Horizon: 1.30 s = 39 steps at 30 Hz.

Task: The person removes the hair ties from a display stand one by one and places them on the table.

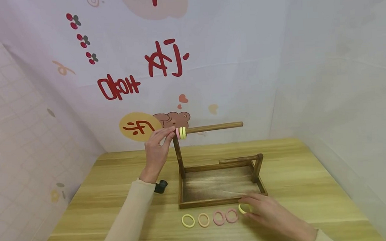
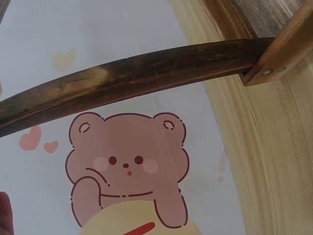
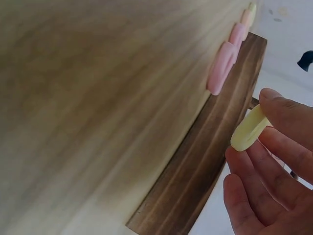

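A dark wooden stand (image 1: 200,203) has a tray base and two rods on posts. In the head view my left hand (image 1: 156,151) pinches the top of its tall left post, beside a pink ring (image 1: 177,133) and yellow rings (image 1: 182,132) threaded on the upper rod (image 1: 216,127). Only a fingertip (image 2: 5,215) shows in the left wrist view. My right hand (image 1: 266,209) holds a yellow ring (image 3: 249,129) between thumb and fingers, at the tray's front right corner. Left of it, pink rings (image 1: 232,215), a peach ring (image 1: 203,220) and another yellow ring (image 1: 188,221) lie in a row.
A shorter rod (image 1: 237,159) extends left from the stand's low right post (image 1: 257,168). A small black object (image 1: 161,186) lies left of the stand on the wood-grain table (image 1: 118,197). Behind stands a printed white backdrop (image 1: 230,78).
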Each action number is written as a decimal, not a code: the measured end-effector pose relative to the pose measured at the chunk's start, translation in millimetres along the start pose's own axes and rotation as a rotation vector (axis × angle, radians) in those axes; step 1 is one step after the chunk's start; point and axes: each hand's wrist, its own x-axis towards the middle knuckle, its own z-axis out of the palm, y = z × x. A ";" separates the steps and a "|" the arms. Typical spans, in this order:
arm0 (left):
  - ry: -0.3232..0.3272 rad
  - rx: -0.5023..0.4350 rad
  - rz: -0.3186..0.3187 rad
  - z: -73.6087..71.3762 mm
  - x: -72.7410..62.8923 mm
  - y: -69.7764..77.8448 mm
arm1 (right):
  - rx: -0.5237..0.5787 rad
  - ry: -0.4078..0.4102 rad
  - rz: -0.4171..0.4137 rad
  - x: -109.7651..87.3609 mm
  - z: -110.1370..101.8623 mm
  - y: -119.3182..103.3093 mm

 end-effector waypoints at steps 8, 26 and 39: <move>-0.004 0.003 -0.012 -0.4 -1.1 -2.2 | 0.004 -0.072 0.031 -1.7 7.3 2.6; 0.003 -0.028 -0.022 0.2 -2.5 0.5 | 0.091 -0.164 0.109 -6.4 15.8 3.4; 0.003 -0.026 -0.021 -0.5 -1.1 0.9 | 0.105 -0.175 0.102 -5.9 16.6 4.6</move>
